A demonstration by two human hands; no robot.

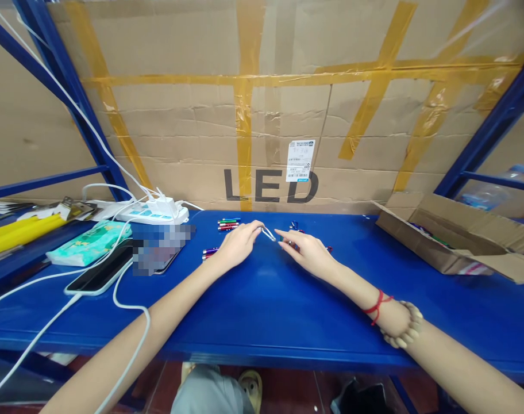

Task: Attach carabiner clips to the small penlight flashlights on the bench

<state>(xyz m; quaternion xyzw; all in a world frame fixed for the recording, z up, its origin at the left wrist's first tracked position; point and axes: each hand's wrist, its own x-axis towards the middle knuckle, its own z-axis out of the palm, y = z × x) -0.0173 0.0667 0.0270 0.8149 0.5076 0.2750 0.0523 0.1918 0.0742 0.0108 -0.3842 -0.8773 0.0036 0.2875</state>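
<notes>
My left hand (238, 244) is pinched on a thin silver metal loop (268, 233), shaped like a carabiner, which sticks out to the right of the fingertips. Just across from the loop's tip is my right hand (307, 247), fingers closed together; a speck of dark green shows at the fingertips, too small to name. Behind the left hand lie small shiny metal tubes in red and green (227, 226), and by its wrist a second group in purple and red (210, 253). A blue clip (293, 225) lies beyond the right hand, and more small parts are mostly hidden by it.
On the left of the blue shelf (262, 310) are a white power strip (154, 211), cables, a tissue pack (89, 242) and a phone (102, 270). At right stands an open cardboard box (434, 244). A large taped carton (193, 132) closes off the back.
</notes>
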